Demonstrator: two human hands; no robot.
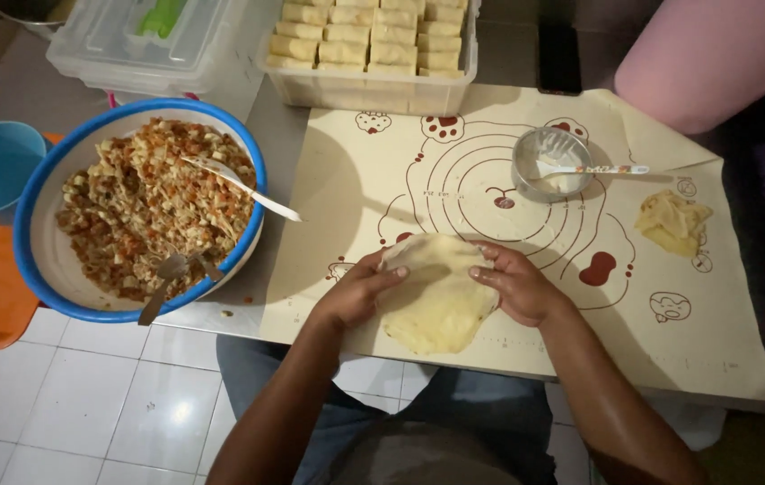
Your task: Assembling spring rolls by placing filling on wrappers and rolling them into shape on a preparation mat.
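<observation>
A thin round wrapper of pale dough [436, 301] lies on a cream baking mat [347, 189] printed with brown rings. My left hand [360, 287] grips the wrapper's left edge, fingers curled over its top. My right hand [517, 283] pinches the right edge near the top. Both hands press the sheet against the mat.
A blue-rimmed bowl [46, 260] of chopped filling with a spoon and fork sits left. A small metal cup [551, 162] with a spoon and a crumpled dough scrap [672, 222] lie on the mat. A clear tub [373, 85] of rolled pieces stands behind. A pink-sleeved person [706, 54] is at the top right.
</observation>
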